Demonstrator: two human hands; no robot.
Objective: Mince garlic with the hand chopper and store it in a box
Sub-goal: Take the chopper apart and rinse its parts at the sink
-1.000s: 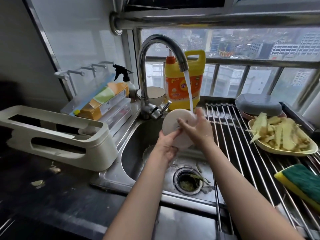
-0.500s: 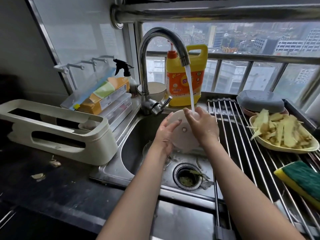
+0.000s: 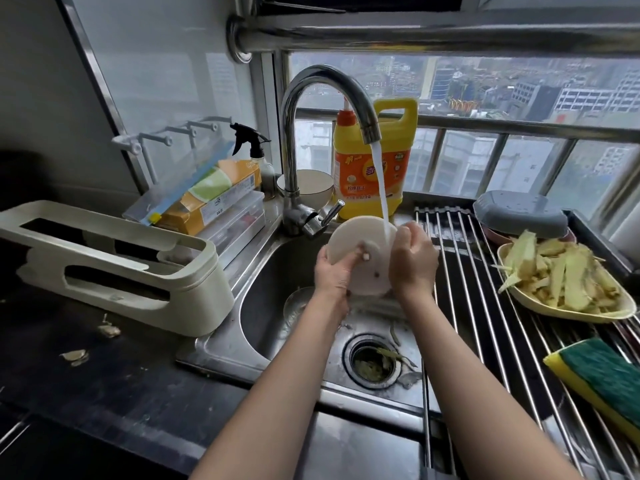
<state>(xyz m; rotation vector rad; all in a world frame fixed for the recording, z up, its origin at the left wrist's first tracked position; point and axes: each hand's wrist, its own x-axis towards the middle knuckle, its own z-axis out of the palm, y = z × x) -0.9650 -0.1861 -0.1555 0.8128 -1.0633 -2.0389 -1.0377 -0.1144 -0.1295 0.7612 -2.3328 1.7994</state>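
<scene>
I hold the white round chopper lid [image 3: 363, 251] over the steel sink [image 3: 263, 271], tilted with its underside and small centre hub toward me. My left hand [image 3: 334, 271] grips its lower left edge, thumb near the hub. My right hand [image 3: 412, 261] grips its right edge. Water runs from the curved faucet [image 3: 329, 98] onto the lid's upper right part. A clear bowl [image 3: 298, 304] lies in the sink under my left wrist, partly hidden. Garlic skins [image 3: 74, 355] lie on the dark counter at left.
A yellow detergent jug [image 3: 372, 168] and a white bowl [image 3: 306, 188] stand behind the faucet. A roll-up rack [image 3: 485, 306] spans the right, carrying a plate of cut vegetable strips [image 3: 561, 282], a grey lid [image 3: 519, 216] and a sponge [image 3: 599, 379]. A cream holder [image 3: 114, 265] stands left.
The lid has turned in my hands so its flat underside faces me more fully. My left hand has shifted lower on its edge. Water keeps running.
</scene>
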